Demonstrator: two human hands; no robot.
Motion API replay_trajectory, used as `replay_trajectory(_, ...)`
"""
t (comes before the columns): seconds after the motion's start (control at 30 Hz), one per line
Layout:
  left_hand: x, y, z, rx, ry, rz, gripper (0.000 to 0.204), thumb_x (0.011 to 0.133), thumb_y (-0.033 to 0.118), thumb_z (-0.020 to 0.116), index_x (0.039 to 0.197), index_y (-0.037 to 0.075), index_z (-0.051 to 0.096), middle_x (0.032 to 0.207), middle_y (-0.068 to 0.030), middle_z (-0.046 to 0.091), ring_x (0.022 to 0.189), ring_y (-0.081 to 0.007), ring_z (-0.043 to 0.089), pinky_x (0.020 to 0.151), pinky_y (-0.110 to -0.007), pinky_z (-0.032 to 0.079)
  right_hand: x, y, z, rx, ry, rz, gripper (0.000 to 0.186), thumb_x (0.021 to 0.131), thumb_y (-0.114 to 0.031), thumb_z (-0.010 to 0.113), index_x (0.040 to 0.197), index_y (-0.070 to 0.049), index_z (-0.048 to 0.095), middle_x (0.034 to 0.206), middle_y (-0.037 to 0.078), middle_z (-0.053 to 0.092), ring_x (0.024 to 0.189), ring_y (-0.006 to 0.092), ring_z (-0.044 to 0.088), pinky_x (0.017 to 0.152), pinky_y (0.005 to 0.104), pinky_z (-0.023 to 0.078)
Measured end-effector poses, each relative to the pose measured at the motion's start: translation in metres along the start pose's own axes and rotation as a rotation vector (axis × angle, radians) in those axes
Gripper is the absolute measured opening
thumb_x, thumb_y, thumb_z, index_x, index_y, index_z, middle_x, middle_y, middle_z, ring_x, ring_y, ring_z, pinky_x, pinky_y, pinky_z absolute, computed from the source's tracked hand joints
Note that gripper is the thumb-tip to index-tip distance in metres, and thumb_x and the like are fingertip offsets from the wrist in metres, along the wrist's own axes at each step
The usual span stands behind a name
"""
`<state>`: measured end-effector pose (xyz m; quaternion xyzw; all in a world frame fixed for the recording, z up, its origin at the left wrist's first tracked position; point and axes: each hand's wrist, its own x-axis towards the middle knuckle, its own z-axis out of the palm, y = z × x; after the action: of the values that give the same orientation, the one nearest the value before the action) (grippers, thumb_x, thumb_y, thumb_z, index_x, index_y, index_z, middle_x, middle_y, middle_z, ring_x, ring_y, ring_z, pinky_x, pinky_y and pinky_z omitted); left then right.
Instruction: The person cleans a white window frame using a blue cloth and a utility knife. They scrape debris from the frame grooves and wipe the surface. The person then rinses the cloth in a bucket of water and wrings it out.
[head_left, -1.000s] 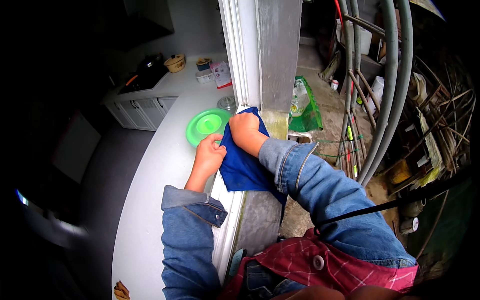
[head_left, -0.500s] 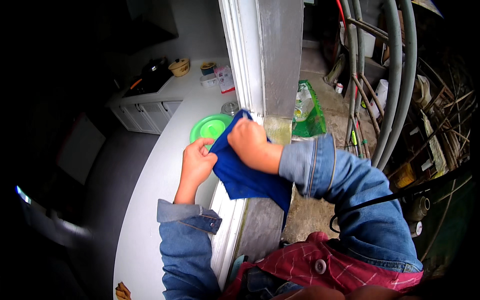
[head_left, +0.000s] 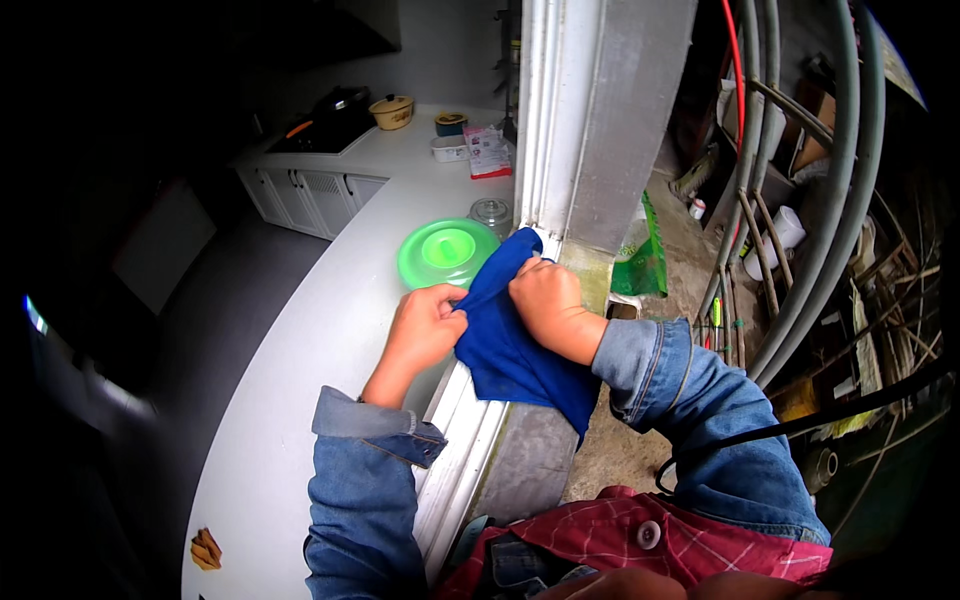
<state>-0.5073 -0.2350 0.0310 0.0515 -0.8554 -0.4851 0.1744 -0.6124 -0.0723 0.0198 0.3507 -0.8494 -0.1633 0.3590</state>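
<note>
A deep blue cloth (head_left: 515, 350) hangs in front of me over the white window track (head_left: 455, 445) and the grey sill (head_left: 525, 460). My left hand (head_left: 425, 325) pinches its left edge between thumb and fingers. At its upper right side my right hand (head_left: 555, 308) is closed on the cloth, its fingertips partly hidden. One upper corner sticks up past my right knuckles, and the lower part drapes down beside the sill. Just beyond my left hand, a round green plastic lid (head_left: 445, 255) lies on the white counter.
The white counter (head_left: 300, 440) curves along the left, with a glass lid (head_left: 490, 212) near the window post (head_left: 620, 110). Farther back are a yellow pot (head_left: 392, 112), a white container (head_left: 450, 149) and a cooktop (head_left: 320, 135). Metal bars (head_left: 850, 180) stand at right, near a green bag (head_left: 640, 255).
The view has shifted, so the scene sits differently in it. Both hands keep hold of the cloth; my right hand now sits slightly lower on it, and more of the green lid shows.
</note>
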Motion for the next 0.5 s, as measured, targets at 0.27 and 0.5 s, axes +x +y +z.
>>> replay_trajectory(0.27, 0.007, -0.015, 0.021, -0.119, -0.037, 0.000, 0.021, 0.081, 0.000, 0.063, 0.101, -0.004, 0.063, 0.071, -0.0001, 0.057, 0.063, -0.0049, 0.051, 0.057, -0.020, 0.042, 0.045, -0.004, 0.020, 0.246, -0.485, 0.097, 0.016, 0.080, -0.013, 0.057, 0.084, -0.017, 0.073, 0.085, 0.004, 0.070, 0.079, 0.0189, 0.069, 0.059, 0.0317, 0.054)
replay_trajectory(0.5, 0.001, -0.006, 0.008, -0.154, -0.083, -0.125, 0.020, 0.082, -0.002, 0.059, 0.102, -0.005, 0.061, 0.075, -0.0025, 0.061, 0.061, -0.0053, 0.052, 0.052, -0.020, 0.042, 0.054, -0.014, 0.017, 0.320, -0.474, 0.236, 0.015, 0.079, -0.012, 0.058, 0.082, -0.016, 0.073, 0.082, 0.004, 0.070, 0.078, 0.0198, 0.069, 0.057, 0.0316, 0.053)
